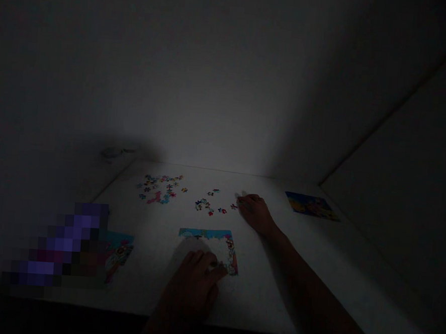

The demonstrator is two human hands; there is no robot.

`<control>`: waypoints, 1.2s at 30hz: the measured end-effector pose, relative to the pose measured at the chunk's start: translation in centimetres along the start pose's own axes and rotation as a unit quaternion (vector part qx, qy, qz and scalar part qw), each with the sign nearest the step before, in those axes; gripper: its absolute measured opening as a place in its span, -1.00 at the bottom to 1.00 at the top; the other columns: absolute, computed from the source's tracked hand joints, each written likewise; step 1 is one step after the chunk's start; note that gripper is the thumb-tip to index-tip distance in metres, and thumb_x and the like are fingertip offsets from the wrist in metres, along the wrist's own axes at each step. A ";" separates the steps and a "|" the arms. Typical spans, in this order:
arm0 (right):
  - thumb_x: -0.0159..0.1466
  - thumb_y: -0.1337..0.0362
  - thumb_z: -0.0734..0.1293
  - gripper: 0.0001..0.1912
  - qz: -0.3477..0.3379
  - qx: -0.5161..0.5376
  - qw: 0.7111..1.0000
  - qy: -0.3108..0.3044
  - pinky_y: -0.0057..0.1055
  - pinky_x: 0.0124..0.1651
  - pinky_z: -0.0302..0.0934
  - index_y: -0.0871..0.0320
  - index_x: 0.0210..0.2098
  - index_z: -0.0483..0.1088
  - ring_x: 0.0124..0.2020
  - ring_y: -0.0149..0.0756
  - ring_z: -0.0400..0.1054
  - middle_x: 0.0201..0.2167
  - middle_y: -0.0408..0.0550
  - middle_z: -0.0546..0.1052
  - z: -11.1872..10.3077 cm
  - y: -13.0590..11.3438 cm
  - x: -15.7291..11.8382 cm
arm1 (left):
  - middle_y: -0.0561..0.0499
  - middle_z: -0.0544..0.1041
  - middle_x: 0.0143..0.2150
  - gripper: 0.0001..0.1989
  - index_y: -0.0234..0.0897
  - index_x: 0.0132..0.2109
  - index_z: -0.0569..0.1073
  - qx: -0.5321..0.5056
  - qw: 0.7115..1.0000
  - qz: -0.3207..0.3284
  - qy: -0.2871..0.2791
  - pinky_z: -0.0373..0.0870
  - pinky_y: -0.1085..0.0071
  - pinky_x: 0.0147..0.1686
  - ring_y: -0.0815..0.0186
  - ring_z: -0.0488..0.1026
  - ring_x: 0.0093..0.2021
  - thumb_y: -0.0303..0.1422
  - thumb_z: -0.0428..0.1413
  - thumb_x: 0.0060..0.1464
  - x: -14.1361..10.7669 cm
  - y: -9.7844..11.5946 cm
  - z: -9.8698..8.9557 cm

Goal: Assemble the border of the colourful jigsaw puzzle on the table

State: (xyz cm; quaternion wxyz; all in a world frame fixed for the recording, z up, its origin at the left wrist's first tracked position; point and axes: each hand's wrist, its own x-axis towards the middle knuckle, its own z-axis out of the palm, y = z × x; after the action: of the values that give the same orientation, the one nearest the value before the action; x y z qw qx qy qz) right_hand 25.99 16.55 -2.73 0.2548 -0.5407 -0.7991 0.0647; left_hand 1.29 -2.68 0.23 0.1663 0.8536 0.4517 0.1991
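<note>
Resting on a half-built jigsaw puzzle (204, 234), the left hand (191, 288) has its fingers together and hides the puzzle's lower left, so any held piece cannot be seen. The puzzle's long side runs crosswise. The right hand (256, 213) lies open on the worktop (260, 300) at the puzzle's 1 o'clock, just beside loose pieces (209, 205).

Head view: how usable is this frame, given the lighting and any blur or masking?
In the head view, the frame is badly underexposed, with only a pool of light on the white table; the left hand and right hand read as dark silhouettes, the loose puzzle pieces are too small for detail, and a pixelated patch masks the lower left.
</note>
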 end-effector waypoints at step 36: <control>0.11 0.25 0.41 -0.87 -0.008 0.400 0.848 -0.348 -0.42 -0.30 0.26 0.17 -0.36 0.46 -0.41 -0.41 0.33 -0.44 -0.17 0.49 -4.0 -8.6 -4.1 | -0.05 0.51 -0.16 -0.76 -0.25 -0.14 0.50 0.036 0.991 -0.046 0.123 0.39 0.21 -0.05 0.22 0.43 -0.12 -0.53 -0.02 0.13 0.0 0.3 -0.4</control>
State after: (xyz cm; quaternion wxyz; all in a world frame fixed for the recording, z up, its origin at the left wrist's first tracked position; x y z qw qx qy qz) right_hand 21.91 8.70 2.65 0.1547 -0.3279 -0.7446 0.5605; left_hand 1.27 -2.81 0.70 0.0872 0.8064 0.5144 0.2785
